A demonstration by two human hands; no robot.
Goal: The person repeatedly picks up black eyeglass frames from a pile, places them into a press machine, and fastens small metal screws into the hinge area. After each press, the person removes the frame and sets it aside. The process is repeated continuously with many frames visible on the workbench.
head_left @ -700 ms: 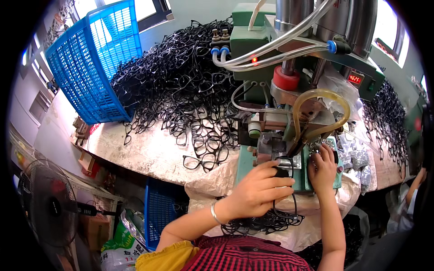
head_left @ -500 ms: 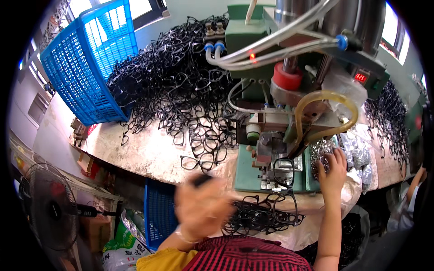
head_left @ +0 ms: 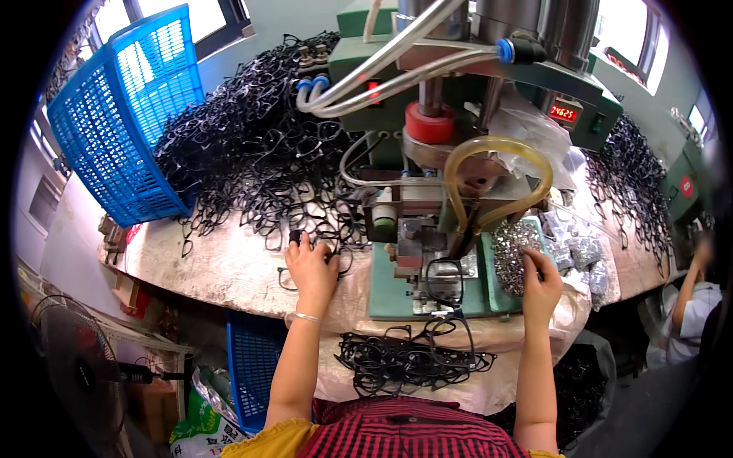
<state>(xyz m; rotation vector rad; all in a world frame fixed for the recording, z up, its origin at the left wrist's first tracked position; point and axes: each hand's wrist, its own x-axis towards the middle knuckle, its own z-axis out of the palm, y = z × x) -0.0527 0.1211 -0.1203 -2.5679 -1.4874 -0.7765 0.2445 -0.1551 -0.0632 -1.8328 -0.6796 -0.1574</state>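
My left hand [head_left: 311, 273] lies over a black eyeglass frame [head_left: 285, 279] at the near edge of a big pile of frames [head_left: 259, 160]; its fingers curl round the frame, and one fingertip wears a black cover. My right hand [head_left: 543, 288] is beside the green tray of small shiny metal parts [head_left: 513, 256], thumb and forefinger pinched together; whatever they hold is too small to make out. Between my hands, another black eyeglass frame [head_left: 428, 284] sits at the fixture of the green press [head_left: 416, 252], its lower part hanging toward me.
Several black frames [head_left: 405, 359] lie in a heap before me. A blue basket [head_left: 114, 137] tips over the pile at left, with another blue basket [head_left: 252, 366] below the table. Clear bags of parts [head_left: 584, 252] lie right of the tray. A fan [head_left: 76, 366] stands at lower left.
My left hand has moved forward from near my body to the eyeglass frame at the pile's edge. My right hand has drawn back slightly from the metal parts, fingers pinched. The view has shifted.
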